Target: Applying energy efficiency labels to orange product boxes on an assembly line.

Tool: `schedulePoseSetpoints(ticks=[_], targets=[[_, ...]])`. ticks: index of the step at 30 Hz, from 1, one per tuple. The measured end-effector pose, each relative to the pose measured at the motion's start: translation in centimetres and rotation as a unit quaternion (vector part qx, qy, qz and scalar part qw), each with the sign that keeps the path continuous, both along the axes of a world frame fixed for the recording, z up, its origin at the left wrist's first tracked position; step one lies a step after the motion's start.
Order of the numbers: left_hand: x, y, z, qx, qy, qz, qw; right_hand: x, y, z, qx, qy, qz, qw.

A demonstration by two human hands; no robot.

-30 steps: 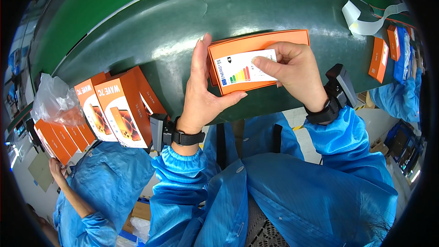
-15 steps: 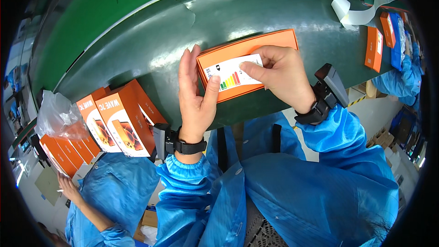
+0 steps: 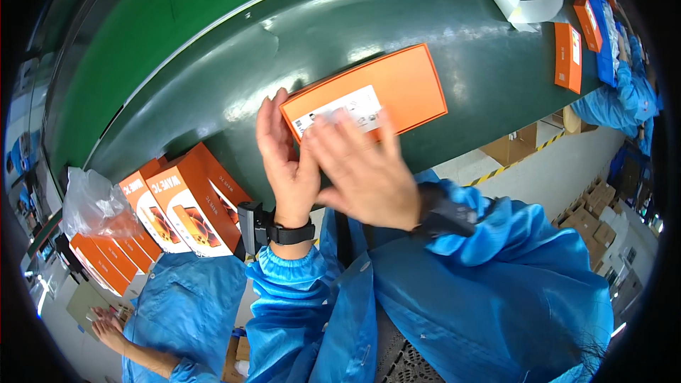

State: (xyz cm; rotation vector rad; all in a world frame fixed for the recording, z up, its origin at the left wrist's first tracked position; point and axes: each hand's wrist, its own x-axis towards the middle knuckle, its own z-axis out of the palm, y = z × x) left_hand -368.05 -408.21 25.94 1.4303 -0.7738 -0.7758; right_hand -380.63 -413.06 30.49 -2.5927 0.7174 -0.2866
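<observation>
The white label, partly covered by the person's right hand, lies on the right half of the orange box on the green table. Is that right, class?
Not quite: the head view shows the white label on the left half of the orange box. It is indeed partly covered by the person's right hand, and the box is on the green table.

the left hand (image 3: pixel 289 170) touches the orange box (image 3: pixel 401 89) at its left end; the blurred right hand (image 3: pixel 365 174) covers part of its white label (image 3: pixel 363 105). cartons (image 3: pixel 190 202) stand left of the box, a pale strip (image 3: pixel 540 10) right.
</observation>
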Motion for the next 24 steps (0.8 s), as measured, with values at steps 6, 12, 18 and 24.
schedulePoseSetpoints(ticks=[6, 12, 18, 24], targets=[[0.2, -0.1, 0.3, 0.007, -0.025, -0.008, 1.0, -1.6, -3.1, -0.9, -0.015, 0.071, -0.01, 0.997], [0.0, -0.2, 0.9, 0.027, -0.046, 0.014, 0.998, -6.3, -6.4, -0.4, -0.087, 0.125, -0.074, 0.986], [-0.4, -1.5, 1.0, 0.138, -0.147, 0.05, 0.978, -3.1, -8.0, 1.0, -0.037, 0.022, 0.043, 0.998], [0.3, -1.4, 3.0, 0.164, -0.104, 0.014, 0.981, -4.2, -10.7, 0.8, -0.051, 0.063, 0.127, 0.989]])
